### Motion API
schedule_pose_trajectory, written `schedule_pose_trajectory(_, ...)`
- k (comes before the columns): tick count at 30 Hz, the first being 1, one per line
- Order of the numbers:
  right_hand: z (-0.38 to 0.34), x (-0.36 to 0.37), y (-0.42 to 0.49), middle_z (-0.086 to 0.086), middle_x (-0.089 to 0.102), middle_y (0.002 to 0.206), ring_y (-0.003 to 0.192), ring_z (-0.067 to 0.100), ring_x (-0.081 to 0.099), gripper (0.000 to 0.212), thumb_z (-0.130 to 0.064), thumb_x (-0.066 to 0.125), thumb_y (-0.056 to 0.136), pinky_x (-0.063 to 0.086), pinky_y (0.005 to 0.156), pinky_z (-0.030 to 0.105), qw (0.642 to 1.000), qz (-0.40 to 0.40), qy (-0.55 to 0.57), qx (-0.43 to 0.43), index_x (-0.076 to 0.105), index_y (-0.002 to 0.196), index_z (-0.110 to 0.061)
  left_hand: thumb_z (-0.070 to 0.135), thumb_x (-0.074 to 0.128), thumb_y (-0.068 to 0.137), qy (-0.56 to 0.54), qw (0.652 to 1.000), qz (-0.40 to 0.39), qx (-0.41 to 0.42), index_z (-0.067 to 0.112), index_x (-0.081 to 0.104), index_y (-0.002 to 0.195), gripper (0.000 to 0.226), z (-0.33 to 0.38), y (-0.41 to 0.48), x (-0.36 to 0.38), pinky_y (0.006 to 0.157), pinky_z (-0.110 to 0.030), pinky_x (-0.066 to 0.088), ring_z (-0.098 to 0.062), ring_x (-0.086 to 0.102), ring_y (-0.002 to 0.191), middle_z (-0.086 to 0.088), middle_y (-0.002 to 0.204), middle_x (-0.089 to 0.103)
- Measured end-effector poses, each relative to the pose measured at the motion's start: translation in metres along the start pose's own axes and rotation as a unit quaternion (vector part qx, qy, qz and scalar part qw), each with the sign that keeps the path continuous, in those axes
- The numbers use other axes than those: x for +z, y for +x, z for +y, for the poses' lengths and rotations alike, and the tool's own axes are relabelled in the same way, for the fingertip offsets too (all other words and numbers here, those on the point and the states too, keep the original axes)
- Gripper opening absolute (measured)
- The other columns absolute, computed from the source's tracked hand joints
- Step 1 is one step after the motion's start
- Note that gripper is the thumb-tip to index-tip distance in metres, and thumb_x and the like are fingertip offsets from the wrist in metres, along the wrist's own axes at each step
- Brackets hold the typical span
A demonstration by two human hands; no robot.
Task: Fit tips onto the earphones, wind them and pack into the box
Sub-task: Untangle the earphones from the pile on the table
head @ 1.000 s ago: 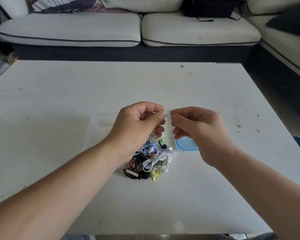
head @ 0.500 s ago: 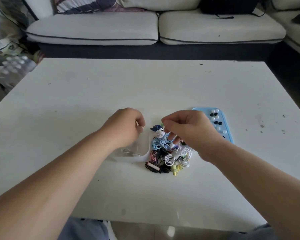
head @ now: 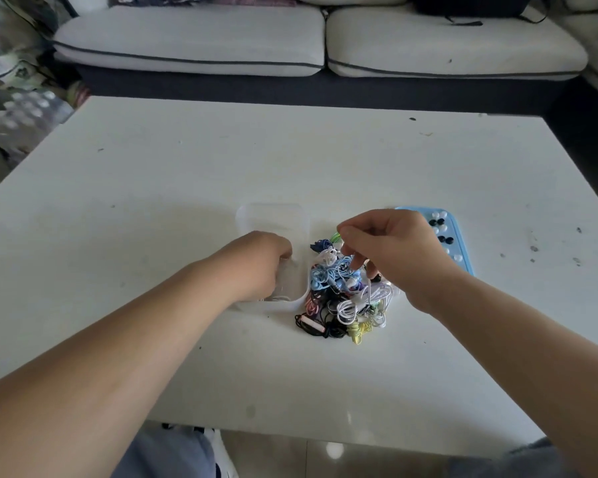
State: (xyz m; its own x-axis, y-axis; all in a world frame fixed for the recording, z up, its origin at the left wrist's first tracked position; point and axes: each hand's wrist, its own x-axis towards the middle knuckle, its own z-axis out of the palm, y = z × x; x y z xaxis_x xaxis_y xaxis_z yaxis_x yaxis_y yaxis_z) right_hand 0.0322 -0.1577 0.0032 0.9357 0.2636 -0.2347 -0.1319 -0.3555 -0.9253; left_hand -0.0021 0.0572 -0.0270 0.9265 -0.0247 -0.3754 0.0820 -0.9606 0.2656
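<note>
— The left hand [head: 256, 263]?
— Curled down inside the box [head: 272, 210]; what it holds, I can't tell.
— The right hand [head: 394, 257]?
— Curled, fingertips among the earphones [head: 342, 305] heaped beside the box on the desk [head: 187, 167]. Grip unclear.

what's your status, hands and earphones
Left hand down in box, fingers hidden. Right hand curled over earphones, grip unclear. Nothing blocking.

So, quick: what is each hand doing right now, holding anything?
Left hand: down inside the clear box, fingers hidden, so it cannot be told.
Right hand: closed, fingers pinching into the tangled earphones.
</note>
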Motion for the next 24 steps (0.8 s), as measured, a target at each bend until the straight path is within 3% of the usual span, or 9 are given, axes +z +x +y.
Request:
schedule_pose_trajectory(4,0.001,-0.007,-0.001,0.005,0.076,0.077,0.054,0.01,0.058,0.012,-0.014,0.067,0.093,0.044,0.055,0.033,1.0,0.021,0.0,-0.004,0.078,0.09,-0.019,0.005,0.06,0.086,-0.025,0.999,-0.02,0.01,0.024,0.073,0.11,0.033,0.007,-0.004,-0.006,0.073,-0.027,0.053,-0.021,0.065,0.094,0.005,0.106,0.066)
schedule_pose_trajectory(7,0.005,-0.015,-0.001,0.005,0.076,0.077,0.053,0.009,0.058,0.013,-0.013,0.066,0.093,0.045,0.05,0.025,1.0,0.021,-0.011,0.006,0.077,0.092,-0.02,0.006,0.06,0.085,0.002,1.0,-0.013,0.006,0.028,0.075,0.105,0.033,0.013,-0.007,-0.013,0.077,-0.028,0.055,-0.02,0.065,0.092,0.006,0.107,0.065)
schedule_pose_trajectory(11,0.014,-0.026,-0.005,0.009,0.074,0.077,0.058,0.015,0.061,0.011,-0.013,0.069,0.09,0.05,0.052,0.026,0.998,0.013,-0.058,0.018,0.077,0.087,-0.019,0.007,0.054,0.087,-0.004,0.986,0.157,0.055,0.025,0.074,0.107,0.033,0.032,-0.01,-0.019,0.089,-0.036,0.055,-0.023,0.065,0.101,0.002,0.111,0.069)
schedule_pose_trajectory(13,0.019,-0.031,-0.007,0.01,0.073,0.076,0.061,0.02,0.065,0.013,-0.014,0.067,0.09,0.055,0.056,0.033,0.995,0.001,-0.092,0.026,0.077,0.085,-0.02,0.012,0.054,0.089,-0.028,0.974,0.195,0.112,0.024,0.074,0.103,0.027,0.054,-0.014,-0.014,0.084,-0.036,0.054,-0.024,0.065,0.097,0.002,0.101,0.07)
schedule_pose_trajectory(15,0.023,-0.036,-0.009,0.006,0.075,0.075,0.068,0.031,0.071,0.017,-0.013,0.061,0.091,0.06,0.061,0.037,0.991,-0.014,-0.128,0.042,0.076,0.086,-0.021,0.02,0.055,0.092,-0.022,0.976,0.147,0.157,0.025,0.072,0.101,0.02,0.077,-0.018,-0.001,0.077,-0.036,0.055,-0.025,0.065,0.09,0.002,0.095,0.067)
schedule_pose_trajectory(18,0.027,-0.044,-0.013,0.007,0.077,0.083,0.08,0.03,0.074,0.027,-0.007,0.052,0.092,0.063,0.065,0.036,0.984,-0.045,-0.155,0.072,0.076,0.092,-0.021,0.023,0.055,0.094,0.053,0.982,0.07,0.165,0.026,0.062,0.113,0.021,0.1,-0.016,0.025,0.07,-0.034,0.053,-0.025,0.066,0.09,0.004,0.098,0.064)
schedule_pose_trajectory(21,0.031,-0.053,-0.016,0.005,0.078,0.088,0.083,0.026,0.075,0.033,-0.004,0.05,0.092,0.063,0.07,0.036,0.98,-0.068,-0.165,0.093,0.075,0.098,-0.026,0.023,0.061,0.091,0.075,0.984,0.065,0.148,0.031,0.049,0.132,0.043,0.109,-0.007,0.035,0.07,-0.036,0.052,-0.026,0.065,0.094,0.001,0.105,0.061)
schedule_pose_trajectory(24,0.035,-0.058,-0.016,0.002,0.078,0.089,0.088,0.03,0.075,0.034,-0.005,0.051,0.092,0.064,0.077,0.041,0.978,-0.078,-0.167,0.102,0.071,0.108,-0.027,0.021,0.062,0.091,0.086,0.985,0.072,0.135,0.028,0.052,0.129,0.04,0.116,-0.004,0.033,0.069,-0.034,0.044,-0.027,0.065,0.099,0.001,0.107,0.064)
